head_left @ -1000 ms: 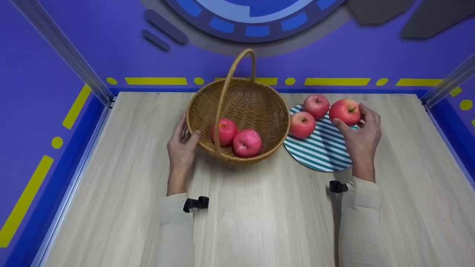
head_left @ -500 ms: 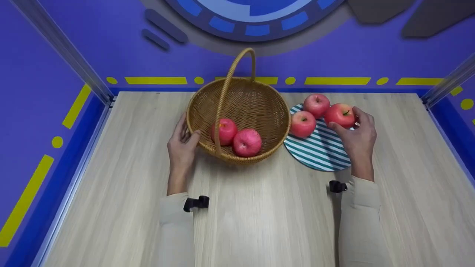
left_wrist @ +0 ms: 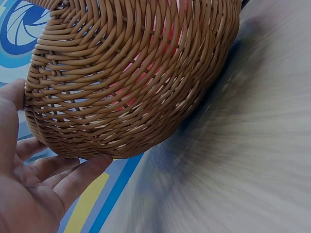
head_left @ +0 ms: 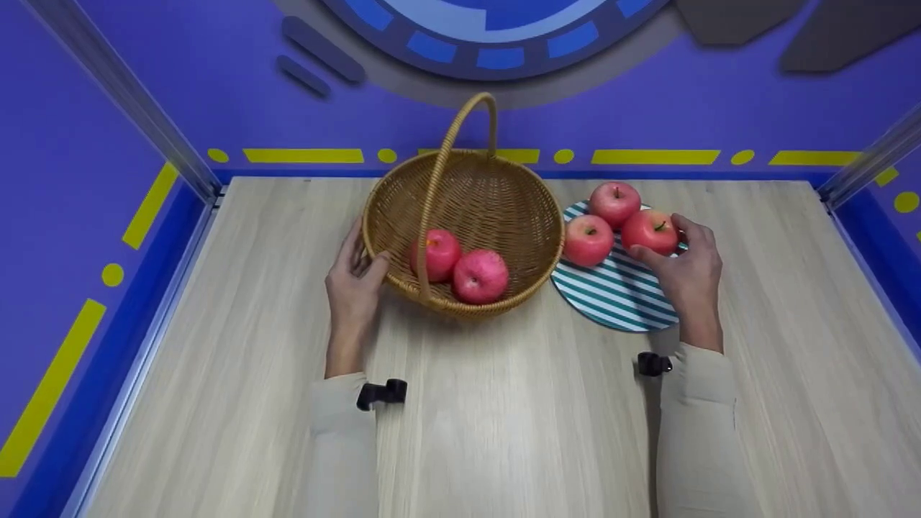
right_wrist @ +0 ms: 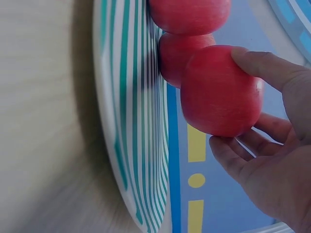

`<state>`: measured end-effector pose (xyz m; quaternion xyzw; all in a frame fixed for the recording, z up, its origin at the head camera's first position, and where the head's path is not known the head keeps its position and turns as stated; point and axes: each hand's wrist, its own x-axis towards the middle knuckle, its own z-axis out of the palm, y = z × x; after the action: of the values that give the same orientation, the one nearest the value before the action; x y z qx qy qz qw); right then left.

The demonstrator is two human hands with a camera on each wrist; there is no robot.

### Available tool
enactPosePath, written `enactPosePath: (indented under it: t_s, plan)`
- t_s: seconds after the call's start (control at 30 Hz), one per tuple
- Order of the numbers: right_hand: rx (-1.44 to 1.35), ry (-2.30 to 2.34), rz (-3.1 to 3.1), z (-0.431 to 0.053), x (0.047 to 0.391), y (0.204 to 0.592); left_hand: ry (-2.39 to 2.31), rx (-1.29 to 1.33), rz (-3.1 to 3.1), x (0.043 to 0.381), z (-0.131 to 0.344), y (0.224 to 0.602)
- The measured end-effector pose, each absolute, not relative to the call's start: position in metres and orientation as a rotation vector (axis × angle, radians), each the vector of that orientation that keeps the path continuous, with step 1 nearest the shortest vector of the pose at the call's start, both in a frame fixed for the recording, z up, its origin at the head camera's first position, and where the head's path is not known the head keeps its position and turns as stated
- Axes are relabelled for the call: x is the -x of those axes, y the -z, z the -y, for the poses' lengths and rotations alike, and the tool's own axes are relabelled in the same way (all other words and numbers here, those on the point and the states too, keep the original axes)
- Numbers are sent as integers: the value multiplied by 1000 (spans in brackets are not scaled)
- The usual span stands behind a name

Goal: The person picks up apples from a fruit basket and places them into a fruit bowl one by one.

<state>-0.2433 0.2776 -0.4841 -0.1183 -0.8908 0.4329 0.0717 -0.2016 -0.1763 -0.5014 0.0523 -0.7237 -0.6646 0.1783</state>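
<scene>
Right hand [head_left: 691, 273] grips a glossy red apple [head_left: 650, 232]

The apple is pinched between thumb and fingers at about one o'clock of a round green-and-white striped plate [head_left: 619, 298]; whether they touch cannot be told. A rosy apple [head_left: 615, 205] sits at twelve o'clock, a pale-topped red apple [head_left: 588, 241] at ten. The left hand [head_left: 352, 286] holds a round brown wicker basket [head_left: 500, 198] by its eight o'clock rim; inside, a streaked pink apple [head_left: 481, 277] sits at five, a yellow-spotted red apple [head_left: 442, 253] at seven.

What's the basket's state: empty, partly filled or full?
Partly filled. In the head view, two apples sit inside the basket toward its near side, with plenty of the woven interior showing beyond them.
</scene>
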Motion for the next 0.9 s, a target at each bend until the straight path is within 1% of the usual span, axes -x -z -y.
enactPosePath:
  t_s: [0.9]
  plan:
    - [294, -1282, 2740, -275, 247, 496, 1881, -148, 2048, 202, 176, 500]
